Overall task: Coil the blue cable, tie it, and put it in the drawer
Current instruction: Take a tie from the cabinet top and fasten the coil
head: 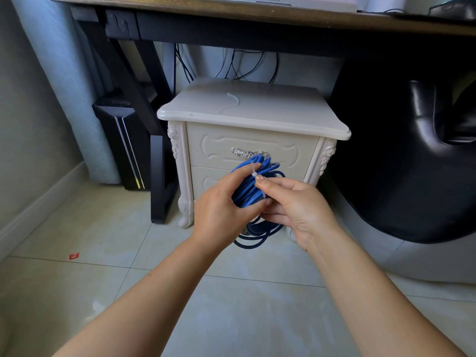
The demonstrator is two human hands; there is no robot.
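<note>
The blue cable [248, 188] is wound into a coil and held in the air in front of a cream nightstand. My left hand [221, 210] grips the coil from the left, fingers curled round the strands. A white zip tie [254, 173] runs across the bundle. My right hand [296, 207] pinches the tie between thumb and forefinger at the coil's right side. The lower loops of the coil hang dark below both hands. The nightstand's top drawer [283, 148], with a silver handle [248, 152], is closed.
The cream nightstand [253, 109] stands under a wooden desk [257, 14]. A black desk leg [158, 176] and a black computer tower [123, 143] are to its left. A black chair [412, 150] is at the right. Pale tile floor [90, 228] lies around.
</note>
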